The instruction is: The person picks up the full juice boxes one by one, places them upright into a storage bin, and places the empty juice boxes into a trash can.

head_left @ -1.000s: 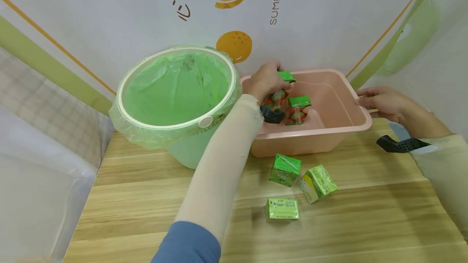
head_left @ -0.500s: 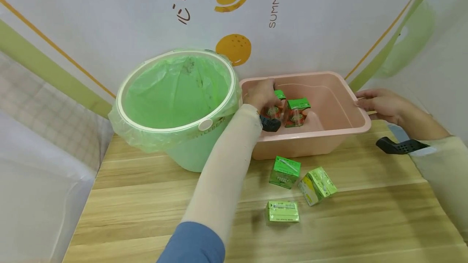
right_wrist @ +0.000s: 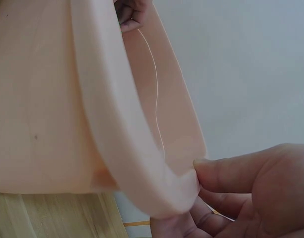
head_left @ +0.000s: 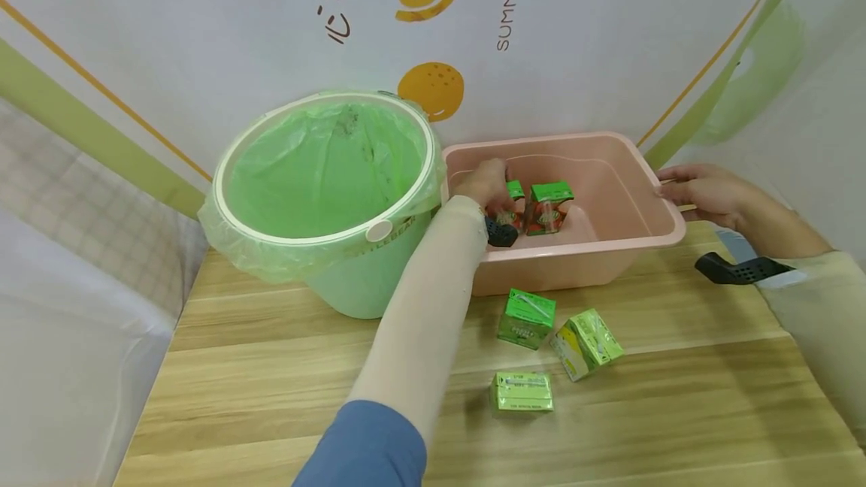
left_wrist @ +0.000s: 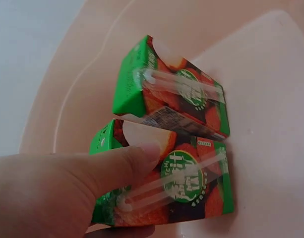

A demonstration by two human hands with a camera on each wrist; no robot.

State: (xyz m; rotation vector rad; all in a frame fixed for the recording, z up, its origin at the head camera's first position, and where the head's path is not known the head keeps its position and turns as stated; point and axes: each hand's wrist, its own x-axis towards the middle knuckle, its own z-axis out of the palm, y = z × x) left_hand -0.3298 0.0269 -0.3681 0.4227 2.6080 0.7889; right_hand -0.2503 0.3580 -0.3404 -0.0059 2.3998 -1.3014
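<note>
My left hand (head_left: 489, 185) reaches into a pink plastic basin (head_left: 541, 269) and grips a red-and-green juice box (left_wrist: 184, 173), thumb across its printed front. That box is down in the basin, beside a second red-and-green juice box (head_left: 548, 207) that stands upright to its right. Straws in clear sleeves lie on both fronts, as the left wrist view shows. At the basin's right end, my right hand (head_left: 710, 194) pinches the rim, the thumb on top and fingers curled beneath in the right wrist view.
A green bucket (head_left: 358, 276) with a thin green liner and white rim stands left of the basin. On the wooden table in front lie a dark green carton (head_left: 528, 318), a yellow-green carton (head_left: 587, 344) and a light green carton (head_left: 523, 392). A printed white curtain (head_left: 575, 43) hangs behind.
My left hand has lowered the juice box into the basin, to the left of the other box. My right hand has kept its hold on the rim.
</note>
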